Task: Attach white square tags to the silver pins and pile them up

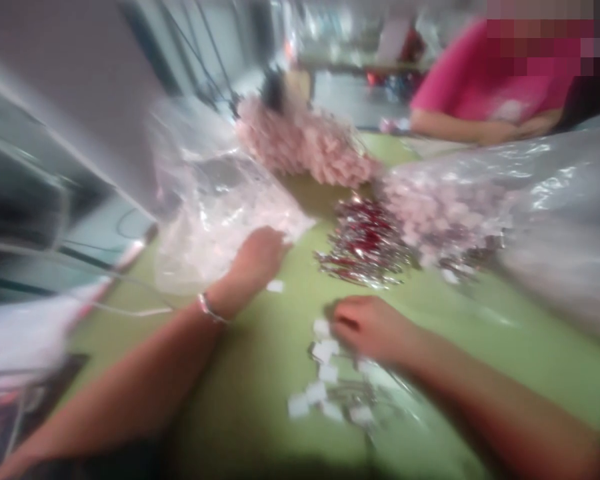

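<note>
Motion blur softens the whole view. My left hand (263,257), with a silvery bracelet at the wrist, is at the near edge of a clear plastic bag (185,260) of pale pink pieces. Its fingers are smeared, so their grip does not show. My right hand (367,327) is low over the table, fingers curled in; anything inside them is hidden. Beside it lie several small white tags (325,350), and one more white tag (275,286) lies just below my left hand. Thin metallic pieces (355,393) are below the right hand, on or under clear plastic.
Beyond my hands, a heap of shiny red and silver pieces (365,243) lies on the green table (260,360). Pink bundles (310,143) are behind it. A large clear bag (545,220) with pale pink pieces fills the right. A person in a pink shirt (460,87) is across the table.
</note>
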A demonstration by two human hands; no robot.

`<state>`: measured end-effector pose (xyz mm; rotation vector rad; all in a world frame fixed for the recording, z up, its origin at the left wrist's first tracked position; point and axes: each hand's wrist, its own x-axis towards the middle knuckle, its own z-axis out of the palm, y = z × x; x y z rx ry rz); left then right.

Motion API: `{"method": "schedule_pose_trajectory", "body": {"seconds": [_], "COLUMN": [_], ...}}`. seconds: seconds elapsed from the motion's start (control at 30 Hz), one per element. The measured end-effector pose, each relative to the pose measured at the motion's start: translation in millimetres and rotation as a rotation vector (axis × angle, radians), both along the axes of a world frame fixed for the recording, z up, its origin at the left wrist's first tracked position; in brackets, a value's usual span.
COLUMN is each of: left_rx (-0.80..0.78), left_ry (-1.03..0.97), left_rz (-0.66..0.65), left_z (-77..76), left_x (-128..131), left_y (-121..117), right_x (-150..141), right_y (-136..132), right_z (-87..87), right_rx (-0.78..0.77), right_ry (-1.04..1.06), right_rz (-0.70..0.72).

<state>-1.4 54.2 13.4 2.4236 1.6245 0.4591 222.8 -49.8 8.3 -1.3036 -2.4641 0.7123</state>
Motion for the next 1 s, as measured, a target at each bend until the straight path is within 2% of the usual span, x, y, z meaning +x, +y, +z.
{"method": "schedule_pose_trajectory", "body": {"seconds": [0.07, 0.2, 0.27, 0.37, 0.47, 0.53, 0.6, 0.7, 0.77, 0.87, 1.0], "left_rx": [0.017, 0.032, 0.031, 0.010, 0.031, 0.053, -0.063, -0.467, -0.675, -0.823, -0.899], "left_ry": [0.125, 0.140, 0.104, 0.072, 0.037, -0.111, -0.358, -0.729, -0.912, -1.070, -1.126], "left_rz": [-0.021, -0.054, -0.029, 0.008, 0.041, 0.071, 0.085, -0.007, -0.074, -0.087, -0.057], "left_z": [-10.2, -21.0, -21.1, -18.2, -12.3, -7.6, -5.2, -8.8, -14.6, -22.1, -24.4], "left_x": [-2, 0, 0, -3, -3, 0, 5, 18, 24, 28, 27], "left_y": [8, 8, 7, 6, 5, 0, -8, -22, -29, -32, -30], "right_x": [1, 11, 14, 12, 10, 11, 12, 14, 14, 12, 11], "right_y": [4, 21, 29, 32, 30, 28, 26, 24, 23, 22, 21], "right_z": [3.2, 0.9, -4.7, -13.8, -16.8, -13.3, -6.3, 5.2, 10.1, 11.4, 9.3], "right_rx": [-0.027, 0.167, 0.232, 0.275, 0.286, 0.252, 0.174, 0.003, -0.084, -0.124, -0.104], "right_ry": [0.000, -0.195, -0.307, -0.402, -0.424, -0.380, -0.279, -0.052, 0.077, 0.157, 0.192], "right_rz": [-0.026, -0.356, -0.375, -0.325, -0.318, -0.337, -0.363, -0.380, -0.386, -0.398, -0.397]}}
